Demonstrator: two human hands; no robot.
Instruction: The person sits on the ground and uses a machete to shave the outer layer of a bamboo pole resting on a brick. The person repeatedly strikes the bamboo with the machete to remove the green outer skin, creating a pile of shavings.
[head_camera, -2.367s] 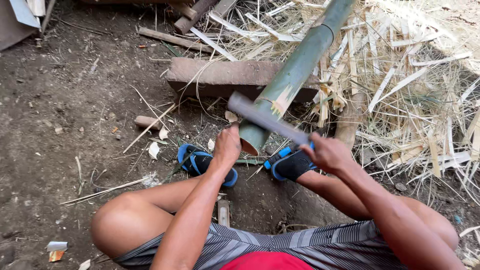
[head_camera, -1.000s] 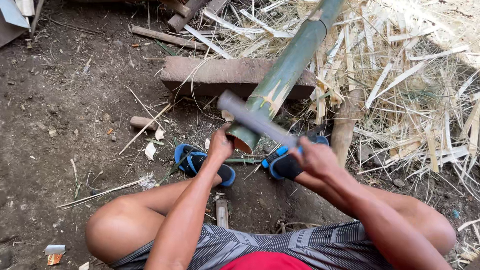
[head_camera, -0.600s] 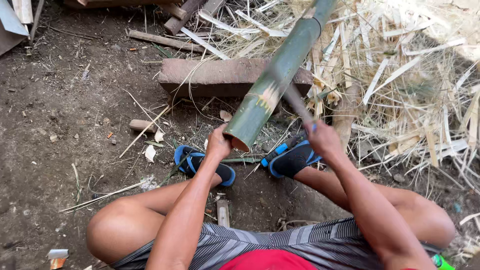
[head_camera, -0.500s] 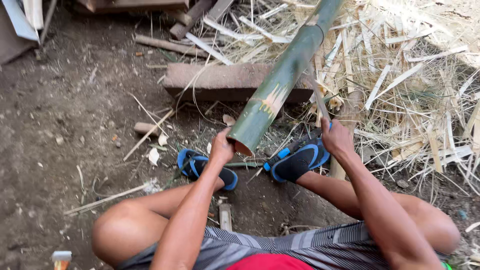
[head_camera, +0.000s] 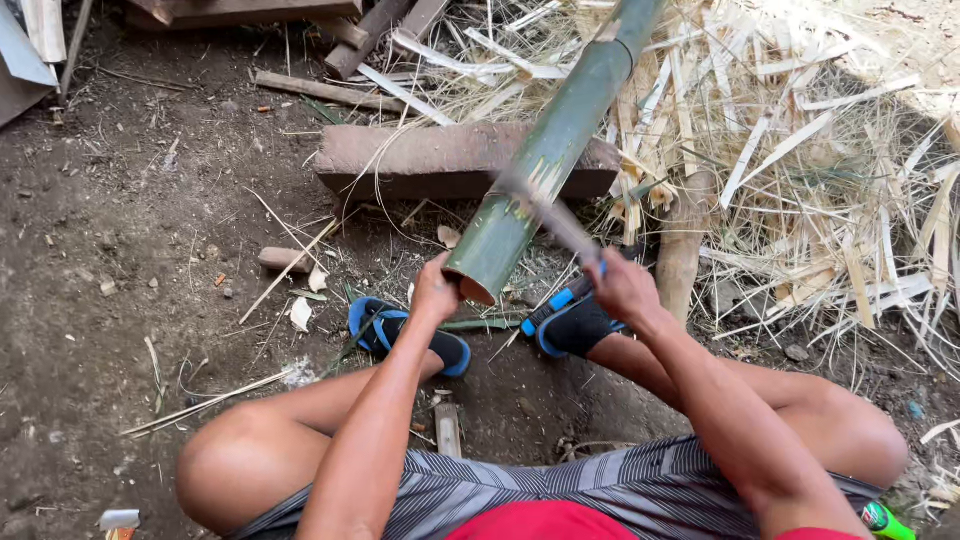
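A thick green bamboo pole (head_camera: 545, 165) slants from the top of the head view down to my feet, resting across a wooden block (head_camera: 420, 160). My left hand (head_camera: 437, 290) grips its cut lower end. My right hand (head_camera: 622, 287) is closed on the handle of a long blade (head_camera: 548, 212), blurred with motion, whose edge lies against the pole's right side just above the lower end. I squat with both feet in blue and black sandals (head_camera: 405, 335) on bare dirt.
A heap of pale bamboo strips and shavings (head_camera: 820, 170) covers the ground to the right. A short log (head_camera: 682, 245) stands beside the pole. Planks and wood scraps (head_camera: 330, 60) lie at the top left. A green object (head_camera: 888, 520) shows at the bottom right.
My right hand drew the blade back from across the pole's lower end, then swung it in against the pole's right side. My left hand stayed on the pole's end.
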